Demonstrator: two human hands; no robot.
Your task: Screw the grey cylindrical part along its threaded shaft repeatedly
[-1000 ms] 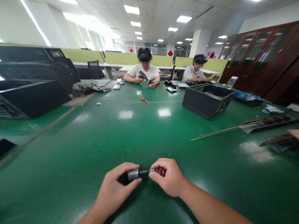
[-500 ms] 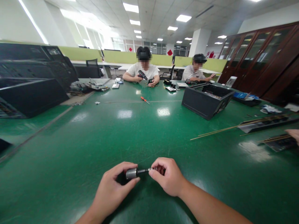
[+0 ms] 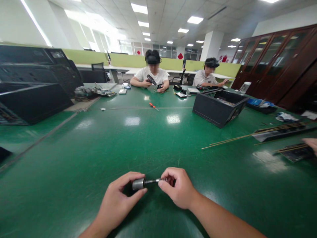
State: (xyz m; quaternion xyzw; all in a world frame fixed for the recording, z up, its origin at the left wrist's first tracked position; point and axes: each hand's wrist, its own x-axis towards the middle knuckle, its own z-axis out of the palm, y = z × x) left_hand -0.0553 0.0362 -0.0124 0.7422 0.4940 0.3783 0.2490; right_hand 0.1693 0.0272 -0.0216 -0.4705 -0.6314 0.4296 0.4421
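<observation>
Just above the green table near its front edge is a metal shaft [image 3: 150, 181] with a thick grey cylindrical head [image 3: 138, 184] on its left end. My left hand [image 3: 121, 195] is curved around that head, thumb below and fingers above. At the other end my right hand [image 3: 177, 188] pinches the thin, brighter tip of the shaft between thumb and forefinger. The shaft lies nearly level between the hands, and its right end is partly hidden by my right fingers.
An orange screwdriver [image 3: 153, 106] lies mid-table. A black computer case [image 3: 219, 107] stands right, with thin rods [image 3: 230, 140] near it; more cases [image 3: 34, 102] stand left. Across the table a person [image 3: 152, 71] holds a power drill [image 3: 151, 79]; another person [image 3: 208, 72] sits right.
My left hand and the thick head have shifted very slightly left, leaving a little more of the shaft showing. My right hand has stayed almost still.
</observation>
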